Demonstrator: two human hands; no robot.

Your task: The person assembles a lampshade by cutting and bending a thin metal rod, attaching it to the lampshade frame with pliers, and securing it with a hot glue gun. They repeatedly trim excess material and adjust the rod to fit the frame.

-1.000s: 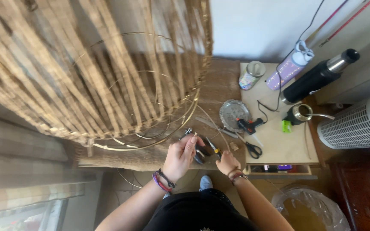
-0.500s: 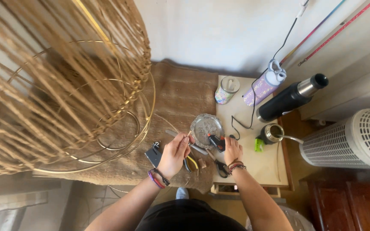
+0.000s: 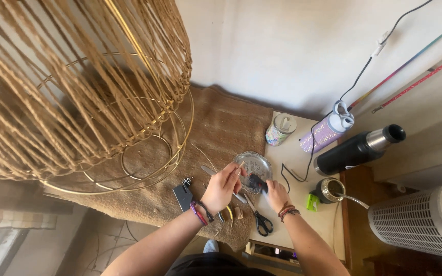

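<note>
My left hand [image 3: 222,187] pinches a thin pale strand, its end near my fingertips above a round glass dish [image 3: 252,165]. My right hand [image 3: 276,194] grips a small dark object, held close to that strand's tip. Both hands hover over the edge where a brown woven mat [image 3: 221,128] meets a low pale table [image 3: 303,214]. A large hanging frame of gold wire hoops wrapped in tan cords [image 3: 78,87] fills the left and top. Black-handled scissors [image 3: 260,219] lie just below my right hand.
On the table stand a black thermos [image 3: 359,149], a lilac bottle [image 3: 327,131], a lidded jar [image 3: 281,129] and a metal-rimmed cup with a straw [image 3: 328,190]. A black clip [image 3: 182,194] and pliers [image 3: 226,212] lie on the mat. A white slotted heater [image 3: 425,225] stands at right.
The view has swung left and nearer, so the cord frame looms larger. My hands have lifted from the mat's tools and come together over the glass dish.
</note>
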